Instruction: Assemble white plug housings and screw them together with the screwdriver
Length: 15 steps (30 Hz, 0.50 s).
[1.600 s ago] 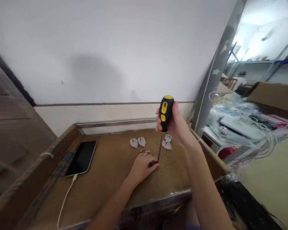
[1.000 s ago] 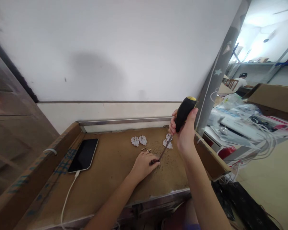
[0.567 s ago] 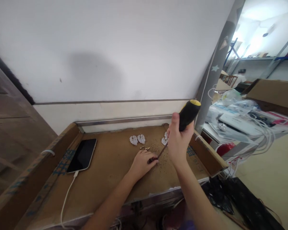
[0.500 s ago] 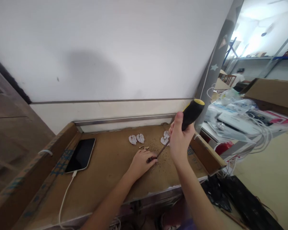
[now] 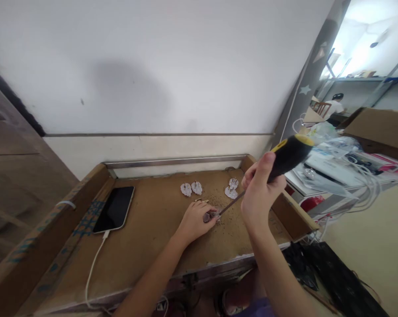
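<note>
My right hand [image 5: 260, 193] grips the black and yellow handle of a screwdriver [image 5: 286, 155], tilted low to the right, its shaft running down-left to the tip by my left fingers. My left hand [image 5: 195, 220] rests on the brown worktop [image 5: 146, 237], fingers pinched on a small clear plug part [image 5: 213, 215] at the screwdriver tip. Two white plug pieces [image 5: 191, 188] lie behind the left hand. Another pair of plug pieces [image 5: 232, 188] lies to their right. Small brass pins [image 5: 201, 200] lie between them.
A black phone [image 5: 114, 214] with a white charging cable [image 5: 93, 273] lies at the left of the worktop. Raised cardboard rims [image 5: 286, 211] border the sides. A cluttered table with cables and boxes [image 5: 337, 169] stands to the right. A person sits far back.
The screwdriver went from upright to steeply tilted, handle swinging right and down while the tip stayed at the part. My left hand kept its place on the part.
</note>
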Each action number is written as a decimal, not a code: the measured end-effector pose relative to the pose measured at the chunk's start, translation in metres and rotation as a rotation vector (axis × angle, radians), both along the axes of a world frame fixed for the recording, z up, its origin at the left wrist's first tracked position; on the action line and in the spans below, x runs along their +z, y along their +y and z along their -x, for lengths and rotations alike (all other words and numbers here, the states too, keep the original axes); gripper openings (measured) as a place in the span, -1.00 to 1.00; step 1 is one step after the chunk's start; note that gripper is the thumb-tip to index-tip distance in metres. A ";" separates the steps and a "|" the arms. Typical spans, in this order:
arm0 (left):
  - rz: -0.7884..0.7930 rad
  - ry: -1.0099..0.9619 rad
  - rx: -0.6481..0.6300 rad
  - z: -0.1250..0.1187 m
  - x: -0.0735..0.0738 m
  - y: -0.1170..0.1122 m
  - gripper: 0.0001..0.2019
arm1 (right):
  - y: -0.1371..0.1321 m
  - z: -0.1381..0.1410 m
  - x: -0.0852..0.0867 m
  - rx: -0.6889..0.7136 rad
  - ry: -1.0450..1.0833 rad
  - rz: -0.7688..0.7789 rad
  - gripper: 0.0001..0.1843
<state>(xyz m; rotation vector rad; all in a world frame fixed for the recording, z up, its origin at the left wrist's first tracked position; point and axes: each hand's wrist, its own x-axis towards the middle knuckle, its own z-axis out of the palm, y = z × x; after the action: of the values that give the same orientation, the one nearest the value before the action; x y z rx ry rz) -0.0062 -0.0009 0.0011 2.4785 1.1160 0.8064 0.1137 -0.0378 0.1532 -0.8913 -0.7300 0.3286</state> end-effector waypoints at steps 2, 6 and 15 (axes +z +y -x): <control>-0.005 0.012 0.015 0.001 0.000 0.001 -0.92 | 0.004 0.000 -0.005 0.031 0.021 0.024 -0.51; -0.006 0.010 0.028 0.000 -0.002 0.001 -0.93 | 0.010 0.000 -0.009 0.049 0.073 0.012 -0.52; -0.010 -0.013 0.022 -0.001 -0.004 0.002 -0.93 | 0.015 0.001 -0.011 0.076 0.110 0.041 -0.49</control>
<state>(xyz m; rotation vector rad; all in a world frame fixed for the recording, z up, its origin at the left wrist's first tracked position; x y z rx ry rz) -0.0050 0.0015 -0.0031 2.4692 1.1398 0.8348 0.1131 -0.0229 0.1425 -0.8789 -0.6587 0.4581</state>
